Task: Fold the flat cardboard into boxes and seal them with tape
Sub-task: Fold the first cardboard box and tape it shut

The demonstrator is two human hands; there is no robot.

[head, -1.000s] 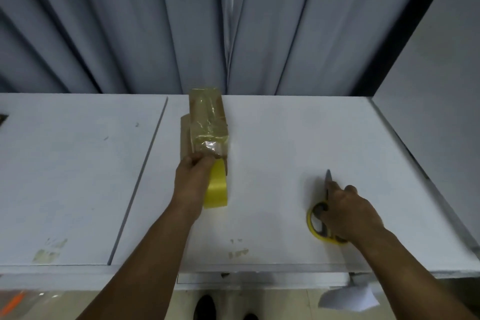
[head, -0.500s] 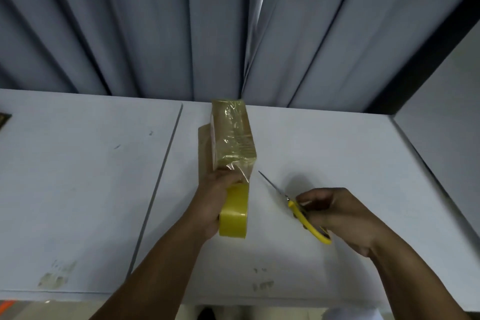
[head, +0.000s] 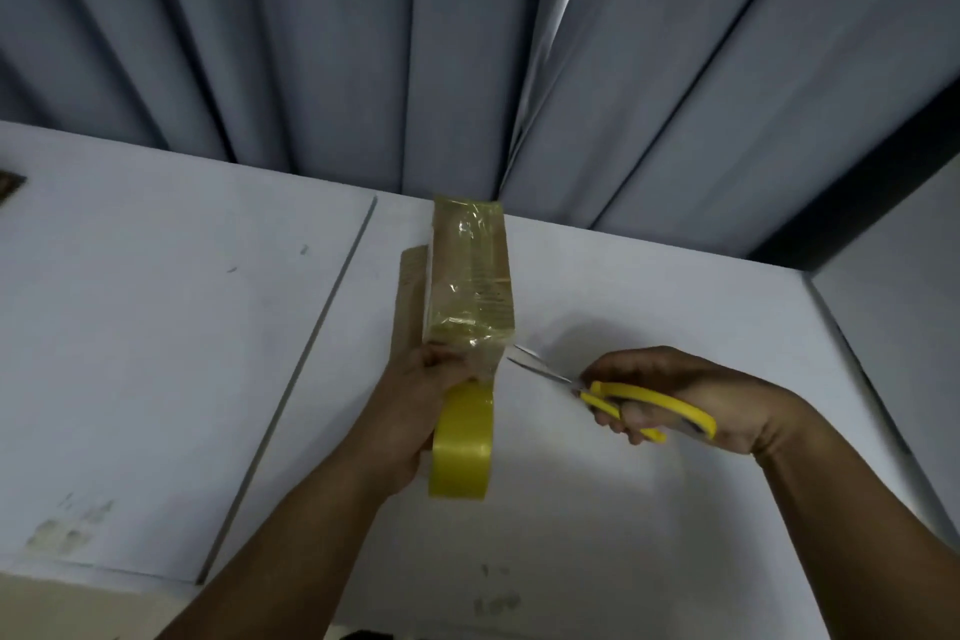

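cardboard box (head: pixel 470 276) stands near the far edge of the table (head: pixel 675 307), tape over its top. our left hand (head: pixel 415 411) grips the yellow tape roll (head: pixel 462 442) at its near end; our right hand (head: pixel 691 395) holds the scissors (head: pixel 623 392), tips just beside the taut strip (head: pixel 485 359). a skewed snip could nick our left fingers (head: pixel 441 364) or let the strip curl onto itself. room lies rightward; the curtain (head: pixel 311 42) hangs close behind.

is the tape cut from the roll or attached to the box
Attached: a clear strip runs from the box to the yellow tape roll in the left hand; the scissors point at it.
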